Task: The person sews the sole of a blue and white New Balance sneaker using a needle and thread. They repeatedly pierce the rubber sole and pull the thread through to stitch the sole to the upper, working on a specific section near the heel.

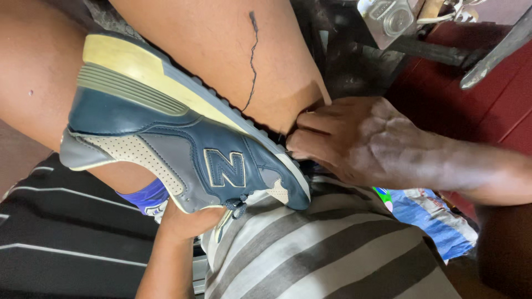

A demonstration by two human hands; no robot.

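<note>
Our left hand is inside the shoe (grip hidden, we cannot tell); our right hand pinches its toe.

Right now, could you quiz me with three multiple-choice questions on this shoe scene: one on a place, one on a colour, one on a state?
1. Where is the left hand? A inside the shoe B on the floor C on the machine
2. The shoe's upper is mainly: A red B navy C white
3. The right hand is: A flat and open B pinching at the shoe's toe C holding a bag

1 A: the wrist disappears into the shoe's opening.
2 B: dark blue leather with grey panels.
3 B: fingertips meet against the toe's sole edge.
</note>
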